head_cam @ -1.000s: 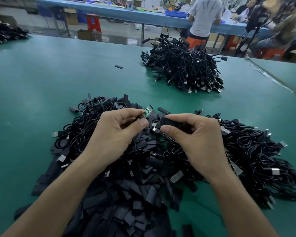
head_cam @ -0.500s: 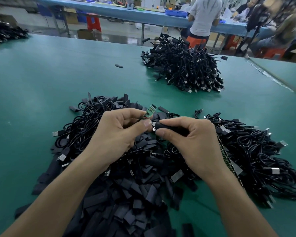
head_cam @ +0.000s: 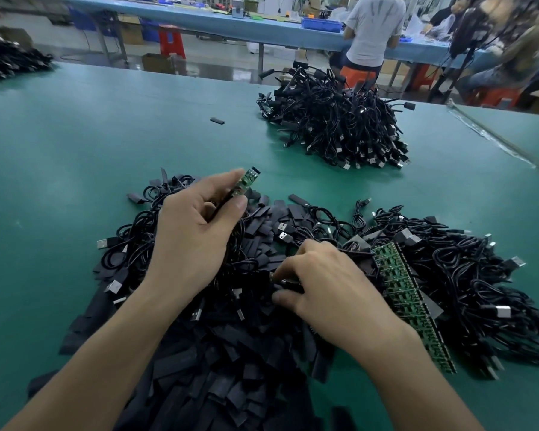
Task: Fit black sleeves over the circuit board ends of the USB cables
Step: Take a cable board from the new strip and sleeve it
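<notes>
My left hand pinches a USB cable just below its small green circuit board, which sticks up bare above the thumb and forefinger. My right hand is down on the heap of flat black sleeves, fingers curled and pinching at a sleeve among them. A tangle of black USB cables lies under and to the right of both hands.
A strip of joined green circuit boards lies right of my right hand. A second cable pile sits farther back on the green table, with one stray sleeve left of it. People work at a blue bench behind.
My right hand has dropped from beside the board down onto the sleeve heap. My left hand has lifted the board end slightly up and away.
</notes>
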`<action>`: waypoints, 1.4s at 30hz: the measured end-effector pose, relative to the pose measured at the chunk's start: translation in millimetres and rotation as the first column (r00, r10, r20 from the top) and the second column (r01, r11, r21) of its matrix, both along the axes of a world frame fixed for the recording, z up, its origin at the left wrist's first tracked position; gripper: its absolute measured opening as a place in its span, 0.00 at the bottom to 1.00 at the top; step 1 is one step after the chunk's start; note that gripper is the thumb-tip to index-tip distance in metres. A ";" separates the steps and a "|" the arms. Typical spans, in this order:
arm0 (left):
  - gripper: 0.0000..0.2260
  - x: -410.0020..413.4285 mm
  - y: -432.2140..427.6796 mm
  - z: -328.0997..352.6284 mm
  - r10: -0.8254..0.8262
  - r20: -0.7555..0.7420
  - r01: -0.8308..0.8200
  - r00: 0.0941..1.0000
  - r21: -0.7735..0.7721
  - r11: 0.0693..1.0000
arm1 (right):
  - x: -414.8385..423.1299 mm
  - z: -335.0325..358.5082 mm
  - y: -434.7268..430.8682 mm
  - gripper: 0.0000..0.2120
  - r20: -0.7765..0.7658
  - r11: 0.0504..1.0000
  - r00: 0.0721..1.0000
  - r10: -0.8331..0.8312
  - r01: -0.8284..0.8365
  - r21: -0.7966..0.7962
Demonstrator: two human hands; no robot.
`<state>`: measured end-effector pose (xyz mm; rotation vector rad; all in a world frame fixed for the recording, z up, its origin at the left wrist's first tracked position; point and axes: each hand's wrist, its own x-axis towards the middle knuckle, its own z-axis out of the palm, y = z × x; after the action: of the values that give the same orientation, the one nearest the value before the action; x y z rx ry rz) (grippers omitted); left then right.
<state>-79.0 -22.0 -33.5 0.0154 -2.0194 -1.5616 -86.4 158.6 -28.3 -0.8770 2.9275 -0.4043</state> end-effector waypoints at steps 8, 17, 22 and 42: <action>0.12 7.5 0.4 11.1 0.174 -0.266 -0.202 0.948 -0.080 0.976 | -1.9 -6.7 -0.4 0.05 0.067 0.993 0.997 0.035 -0.028 -0.111; 0.13 13.5 9.9 5.7 0.066 0.060 -0.021 0.996 -0.561 0.827 | -11.7 -8.9 7.7 0.09 -0.020 0.942 0.978 -0.208 0.195 -0.273; 0.13 12.6 6.8 5.6 0.134 0.139 -0.035 0.981 -0.554 0.832 | -6.7 -26.6 -1.7 0.20 -0.156 0.996 0.984 -0.090 0.089 -0.013; 0.11 12.2 4.5 2.0 0.176 0.221 -0.026 0.959 -0.552 0.834 | -3.4 -35.5 -8.3 0.16 -0.175 0.990 0.984 -0.046 0.068 0.121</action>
<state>-66.8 -17.5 -31.6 0.1146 -2.5670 -0.9029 -89.8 150.3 -63.8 -0.8533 3.0993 -0.1493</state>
